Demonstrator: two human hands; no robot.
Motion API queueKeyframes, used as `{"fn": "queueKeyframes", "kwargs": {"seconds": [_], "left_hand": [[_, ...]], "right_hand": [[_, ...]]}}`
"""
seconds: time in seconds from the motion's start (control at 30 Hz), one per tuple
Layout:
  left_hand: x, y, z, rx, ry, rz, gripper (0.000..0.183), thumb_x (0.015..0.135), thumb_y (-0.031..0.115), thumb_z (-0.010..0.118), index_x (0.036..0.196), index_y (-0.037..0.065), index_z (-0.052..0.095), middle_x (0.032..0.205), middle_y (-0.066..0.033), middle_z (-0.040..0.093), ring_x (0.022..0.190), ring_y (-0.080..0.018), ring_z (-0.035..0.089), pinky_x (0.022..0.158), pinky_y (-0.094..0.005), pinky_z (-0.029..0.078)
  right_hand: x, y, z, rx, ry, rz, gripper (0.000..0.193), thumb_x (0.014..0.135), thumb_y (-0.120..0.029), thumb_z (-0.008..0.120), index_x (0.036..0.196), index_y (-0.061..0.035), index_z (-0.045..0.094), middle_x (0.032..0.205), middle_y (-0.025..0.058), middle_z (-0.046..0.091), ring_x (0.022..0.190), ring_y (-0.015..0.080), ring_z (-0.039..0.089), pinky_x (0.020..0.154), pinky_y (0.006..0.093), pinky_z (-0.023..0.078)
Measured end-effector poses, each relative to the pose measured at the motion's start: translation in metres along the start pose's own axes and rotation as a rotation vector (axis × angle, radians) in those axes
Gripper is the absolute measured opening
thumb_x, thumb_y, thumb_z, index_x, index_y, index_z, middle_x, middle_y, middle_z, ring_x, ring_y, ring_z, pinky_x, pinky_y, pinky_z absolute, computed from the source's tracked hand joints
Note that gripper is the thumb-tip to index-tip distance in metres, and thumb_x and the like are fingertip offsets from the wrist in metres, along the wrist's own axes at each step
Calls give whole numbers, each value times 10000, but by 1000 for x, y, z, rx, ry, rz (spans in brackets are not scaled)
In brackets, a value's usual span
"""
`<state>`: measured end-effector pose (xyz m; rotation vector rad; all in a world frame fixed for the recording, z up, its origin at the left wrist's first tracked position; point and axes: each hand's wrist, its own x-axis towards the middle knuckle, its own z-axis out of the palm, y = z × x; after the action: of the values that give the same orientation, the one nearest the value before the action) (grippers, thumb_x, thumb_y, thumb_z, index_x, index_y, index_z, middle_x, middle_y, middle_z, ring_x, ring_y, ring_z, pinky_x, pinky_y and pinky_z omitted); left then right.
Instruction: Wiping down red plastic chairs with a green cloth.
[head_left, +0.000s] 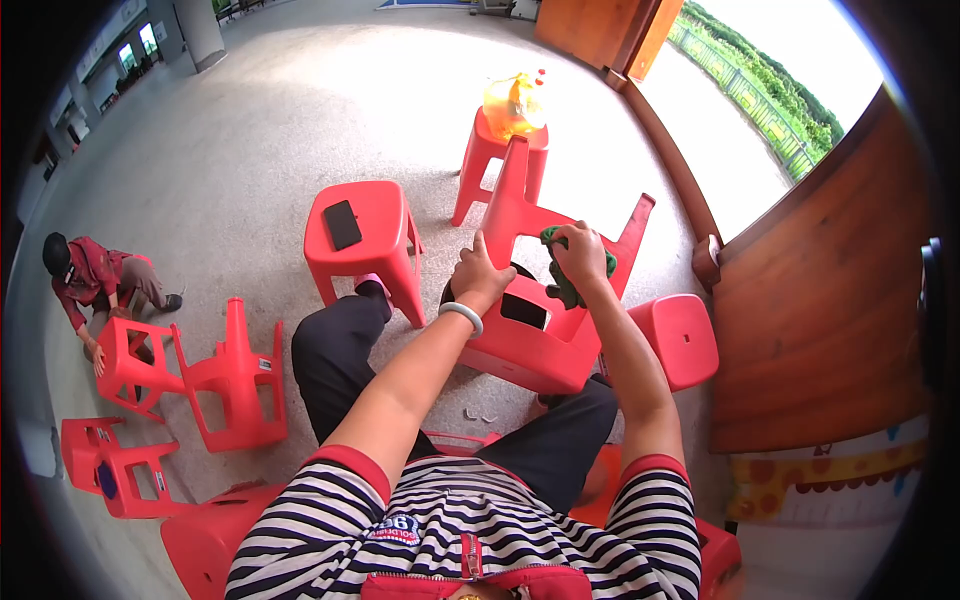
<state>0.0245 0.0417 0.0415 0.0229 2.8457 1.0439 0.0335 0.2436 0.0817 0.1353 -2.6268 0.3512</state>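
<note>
A red plastic stool (535, 368) lies tipped over between my knees, its legs pointing away from me. My left hand (482, 274) is closed around one of its legs, on the left side. In my right hand (583, 256) is a bunched dark green cloth (566, 292), pressed against the stool's frame near its right legs. Parts of the stool's underside are hidden behind my hands and forearms.
An upright red stool (362, 262) with a black phone (342, 225) stands ahead left. Beyond, another carries a yellow-orange plastic bag (513, 106). A red stool (682, 342) sits to the right. At left, a person (95, 280) handles a stool (135, 362) near several others. A wooden door (820, 320) stands right.
</note>
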Motion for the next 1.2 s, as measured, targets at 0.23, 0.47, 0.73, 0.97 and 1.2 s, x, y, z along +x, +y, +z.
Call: {"fn": "queueKeyframes", "kwargs": {"seconds": [0.23, 0.47, 0.73, 0.97, 1.2], "left_hand": [[-2, -4, 1, 22, 14, 20, 1032, 735, 430, 742, 1559, 103, 213, 1283, -257, 542, 1106, -420, 628, 923, -480, 532], [-7, 4, -4, -80, -28, 40, 1024, 745, 460, 762, 1552, 160, 208, 1262, -286, 547, 1071, -477, 631, 930, -519, 531], [-6, 2, -15, -72, -42, -59, 1008, 738, 500, 758, 1536, 187, 227, 1267, -289, 552, 1088, -491, 626, 932, -535, 528], [-2, -1, -4, -61, -3, 24, 1021, 707, 418, 779, 1536, 120, 265, 1276, -246, 556, 1103, -407, 631, 915, -474, 543], [3, -2, -1, 17, 6, -4, 1034, 716, 427, 794, 1538, 141, 237, 1296, -276, 539, 1104, -446, 631, 917, -487, 545]], "right_hand": [[63, -57, -15, 387, 156, 273, 184, 793, -167, 715, 949, -78, 752, 1015, 173, 675, 931, 352, 668, 855, 418, 531], [56, -77, 49, -100, 0, 123, 396, 783, -427, 741, 1117, -217, 713, 1201, 53, 598, 1181, 302, 537, 907, 556, 425], [40, -79, 47, -61, -84, -96, 253, 778, -285, 719, 1018, -212, 751, 1135, 51, 615, 1119, 310, 556, 862, 478, 494], [44, 0, 12, -252, -112, 312, 193, 855, -231, 671, 1028, -161, 723, 1120, 126, 627, 1092, 380, 586, 890, 464, 533], [32, -42, 31, -197, -7, 187, 175, 847, -222, 695, 990, -119, 703, 1150, 107, 605, 1114, 351, 561, 861, 484, 532]]}}
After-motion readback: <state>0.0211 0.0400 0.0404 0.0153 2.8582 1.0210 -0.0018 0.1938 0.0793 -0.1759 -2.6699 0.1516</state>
